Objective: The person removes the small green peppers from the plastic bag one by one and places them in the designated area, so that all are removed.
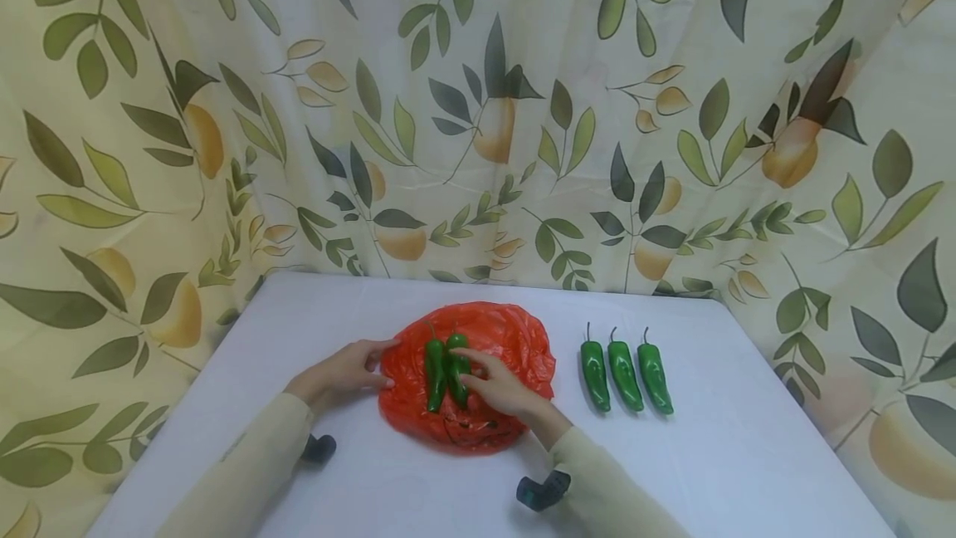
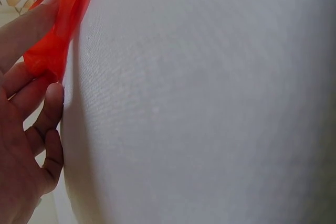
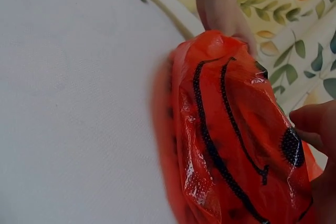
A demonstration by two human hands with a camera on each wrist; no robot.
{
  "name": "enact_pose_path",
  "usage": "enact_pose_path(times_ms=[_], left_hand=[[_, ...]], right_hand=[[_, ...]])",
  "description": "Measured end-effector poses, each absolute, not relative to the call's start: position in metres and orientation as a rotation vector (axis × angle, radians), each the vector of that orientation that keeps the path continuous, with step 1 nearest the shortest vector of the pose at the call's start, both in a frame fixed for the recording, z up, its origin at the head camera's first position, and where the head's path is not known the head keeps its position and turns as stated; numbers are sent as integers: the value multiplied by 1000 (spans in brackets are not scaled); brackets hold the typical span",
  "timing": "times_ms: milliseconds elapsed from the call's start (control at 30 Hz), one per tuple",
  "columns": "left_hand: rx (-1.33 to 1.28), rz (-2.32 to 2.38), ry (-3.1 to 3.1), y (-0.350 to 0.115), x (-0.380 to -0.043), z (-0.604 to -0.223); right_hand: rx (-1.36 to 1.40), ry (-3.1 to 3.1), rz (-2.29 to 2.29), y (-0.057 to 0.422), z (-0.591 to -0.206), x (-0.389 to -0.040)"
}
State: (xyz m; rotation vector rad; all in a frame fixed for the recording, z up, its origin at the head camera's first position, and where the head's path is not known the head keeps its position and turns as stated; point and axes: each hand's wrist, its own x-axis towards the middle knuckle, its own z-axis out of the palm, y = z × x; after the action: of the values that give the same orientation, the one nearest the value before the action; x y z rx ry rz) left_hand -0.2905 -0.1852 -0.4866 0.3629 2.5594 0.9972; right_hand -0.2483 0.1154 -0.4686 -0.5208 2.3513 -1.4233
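Note:
A crumpled red plastic bag (image 1: pixel 515 339) with a black printed smile lies spread on the table. Two green chili peppers rest on it side by side: the left pepper (image 1: pixel 435 376) lies free. Over the right pepper (image 1: pixel 457 394), my right hand (image 1: pixel 496 384) holds its thumb and forefinger around the body. In the right wrist view the bag's printed side (image 3: pixel 241 124) hides most of that grip. My left hand (image 1: pixel 347 368) is at the bag's left edge. The left wrist view shows the bag's edge (image 2: pixel 65 19) between its thumb and fingers.
Three more green chili peppers (image 1: pixel 626 376) lie in a row to the right of the bag, stems pointing away. The white table (image 1: pixel 747 438) ends at a curtain (image 1: pixel 523 189) with a leaf and fruit print. Dark wrist cameras sit on both sleeves.

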Motion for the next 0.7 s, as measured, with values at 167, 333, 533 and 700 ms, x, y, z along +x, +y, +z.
enact_pose_path(times_ms=[167, 333, 533, 700], left_hand=[[386, 992, 2554, -185, -290, -486], [395, 990, 2553, -187, -289, -486], [360, 1001, 2551, -187, -290, -488], [365, 1013, 2547, -187, -290, -489]], right_hand=[[-521, 2365, -1388, 111, -471, -250], [-494, 2393, -1367, 107, -474, -252], [-435, 2396, -1382, 107, -472, -247], [-425, 2411, -1433, 112, -469, -245]])
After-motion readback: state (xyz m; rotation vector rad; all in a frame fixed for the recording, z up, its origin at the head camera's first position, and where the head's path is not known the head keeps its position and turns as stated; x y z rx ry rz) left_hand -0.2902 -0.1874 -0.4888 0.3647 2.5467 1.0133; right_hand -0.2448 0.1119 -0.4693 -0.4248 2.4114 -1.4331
